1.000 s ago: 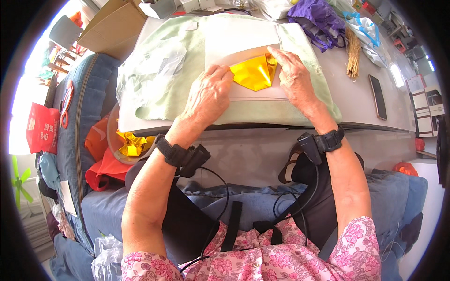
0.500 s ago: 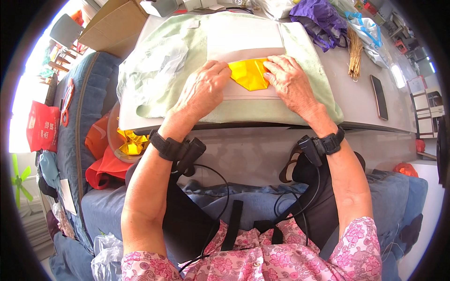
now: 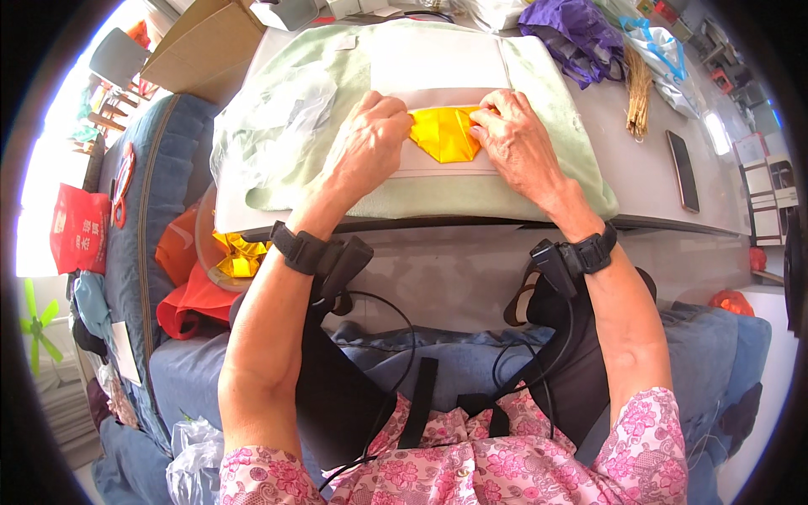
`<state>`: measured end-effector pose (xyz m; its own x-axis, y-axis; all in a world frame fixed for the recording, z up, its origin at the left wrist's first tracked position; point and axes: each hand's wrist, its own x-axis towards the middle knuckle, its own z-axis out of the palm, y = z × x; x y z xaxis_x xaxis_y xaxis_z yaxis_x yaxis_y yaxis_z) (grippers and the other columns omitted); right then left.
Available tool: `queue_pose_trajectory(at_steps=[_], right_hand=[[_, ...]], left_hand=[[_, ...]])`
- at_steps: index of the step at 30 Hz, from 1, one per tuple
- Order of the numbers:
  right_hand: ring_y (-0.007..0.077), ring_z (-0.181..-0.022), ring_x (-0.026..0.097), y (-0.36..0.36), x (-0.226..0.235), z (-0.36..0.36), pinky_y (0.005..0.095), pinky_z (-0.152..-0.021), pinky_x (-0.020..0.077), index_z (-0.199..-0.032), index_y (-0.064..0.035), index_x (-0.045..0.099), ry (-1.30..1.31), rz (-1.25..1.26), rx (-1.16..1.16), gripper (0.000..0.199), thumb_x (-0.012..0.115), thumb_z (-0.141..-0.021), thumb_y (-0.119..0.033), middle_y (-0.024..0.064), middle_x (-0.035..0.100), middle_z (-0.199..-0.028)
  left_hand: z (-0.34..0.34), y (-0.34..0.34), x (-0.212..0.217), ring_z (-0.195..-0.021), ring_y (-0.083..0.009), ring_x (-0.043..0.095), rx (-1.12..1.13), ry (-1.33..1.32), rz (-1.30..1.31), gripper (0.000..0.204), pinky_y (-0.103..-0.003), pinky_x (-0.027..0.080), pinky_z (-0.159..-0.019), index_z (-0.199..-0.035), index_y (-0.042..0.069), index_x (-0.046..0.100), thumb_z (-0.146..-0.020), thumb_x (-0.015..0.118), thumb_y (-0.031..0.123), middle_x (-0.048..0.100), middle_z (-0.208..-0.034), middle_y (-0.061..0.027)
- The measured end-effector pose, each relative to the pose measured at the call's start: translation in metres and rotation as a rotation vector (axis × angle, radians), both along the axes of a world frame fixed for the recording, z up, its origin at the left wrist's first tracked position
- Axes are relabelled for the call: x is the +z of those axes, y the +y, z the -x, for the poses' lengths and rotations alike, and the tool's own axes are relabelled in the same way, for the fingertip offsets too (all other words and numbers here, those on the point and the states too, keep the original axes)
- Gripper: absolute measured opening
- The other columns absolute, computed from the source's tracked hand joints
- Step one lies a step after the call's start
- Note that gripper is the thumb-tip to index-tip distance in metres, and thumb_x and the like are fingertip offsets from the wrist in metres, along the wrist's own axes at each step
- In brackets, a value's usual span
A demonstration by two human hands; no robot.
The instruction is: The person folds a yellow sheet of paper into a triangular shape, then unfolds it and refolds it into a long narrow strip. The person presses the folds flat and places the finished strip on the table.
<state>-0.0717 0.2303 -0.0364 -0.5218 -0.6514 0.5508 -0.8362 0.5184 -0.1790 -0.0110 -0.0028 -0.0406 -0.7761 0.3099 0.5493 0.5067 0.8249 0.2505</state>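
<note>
Head view, gold foil (image 3: 443, 137) between left hand (image 3: 368, 145) and right hand (image 3: 518, 145), both pinching it

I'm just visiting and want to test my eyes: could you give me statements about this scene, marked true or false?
1. The left hand pinches the left end of the folded gold sheet. True.
2. The right hand is well away from that sheet. False: its fingers are at the sheet's right end.
3. A dark phone lies right of the bundle of straw-coloured stalks. True.
4. The purple bag is at the person's left. False: it is on the right.
5. Crumpled gold material shows left of the left hand. True.
</note>
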Motion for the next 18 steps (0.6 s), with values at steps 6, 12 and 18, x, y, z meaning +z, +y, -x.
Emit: queue_pose_trajectory(at_steps=[6,12,18], right_hand=[[0.0300,-0.096,0.059,-0.004,0.002,0.008,0.0387,-0.084,0.0513,-0.090,-0.0031,0.070,-0.067,-0.003,0.000,0.010,0.063,-0.084,-0.006,0.0140,0.062,-0.093],[0.0269,-0.090,0.063,-0.005,0.002,0.017,0.0379,-0.078,0.0528,-0.086,-0.0063,0.072,-0.099,-0.038,-0.022,0.011,0.061,-0.082,-0.005,0.0107,0.064,-0.089],[0.0262,-0.085,0.063,-0.006,0.008,0.022,0.0380,-0.073,0.0527,-0.078,-0.0109,0.072,-0.216,-0.021,-0.024,0.015,0.061,-0.082,-0.002,0.0086,0.063,-0.084]], left_hand=[[0.009,0.004,-0.002,-0.093,-0.0329,0.058,0.046,-0.088,-0.126,0.012,-0.039,0.050,-0.082,-0.080,-0.005,0.069,-0.076,0.058,-0.005,0.064,-0.087,-0.0143],[0.015,0.008,0.000,-0.090,-0.0311,0.062,0.091,-0.241,-0.283,0.016,-0.037,0.051,-0.081,-0.079,-0.002,0.072,-0.078,0.057,-0.007,0.065,-0.087,-0.0138],[0.029,0.000,-0.013,-0.075,-0.0293,0.067,0.142,-0.325,-0.461,0.018,-0.035,0.053,-0.070,-0.079,-0.001,0.072,-0.073,0.056,-0.009,0.069,-0.082,-0.0152]])
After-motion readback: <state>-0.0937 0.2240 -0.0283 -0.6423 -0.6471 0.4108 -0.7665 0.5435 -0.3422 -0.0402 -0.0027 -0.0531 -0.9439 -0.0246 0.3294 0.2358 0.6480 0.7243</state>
